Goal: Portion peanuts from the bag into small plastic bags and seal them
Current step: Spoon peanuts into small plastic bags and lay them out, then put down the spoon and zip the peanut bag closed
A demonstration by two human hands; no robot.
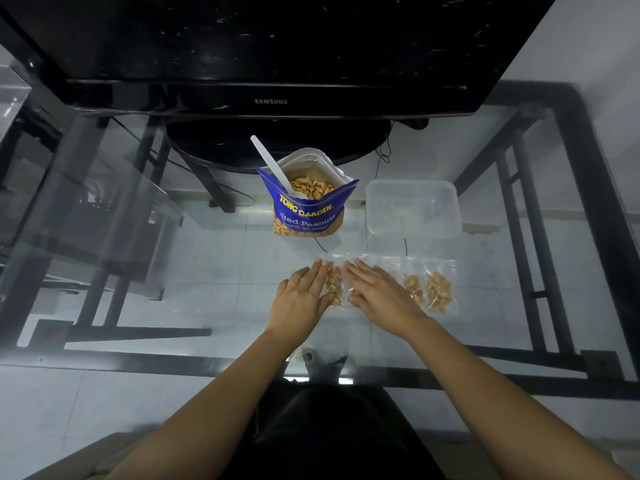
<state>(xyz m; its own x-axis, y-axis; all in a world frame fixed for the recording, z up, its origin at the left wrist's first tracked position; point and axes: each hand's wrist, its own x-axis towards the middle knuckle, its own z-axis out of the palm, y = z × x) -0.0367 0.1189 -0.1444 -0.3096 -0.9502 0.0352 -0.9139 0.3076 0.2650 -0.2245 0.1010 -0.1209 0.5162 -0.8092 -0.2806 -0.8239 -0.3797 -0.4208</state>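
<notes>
Both hands flat, fingers straight: left hand (300, 295) and right hand (379, 295) pressing filled small bag (335, 285) onto surface (207, 271). Advice: expel air, press strip end to end.

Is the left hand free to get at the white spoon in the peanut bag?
Probably yes. The left hand lies flat by a small bag, gripping nothing. The spoon handle sticks out of the open peanut bag just beyond it, with only bare glass table between.

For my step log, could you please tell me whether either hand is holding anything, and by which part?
Nothing is held. The left hand and right hand lie flat, fingers straight, resting on the small peanut bags on the glass table.
</notes>
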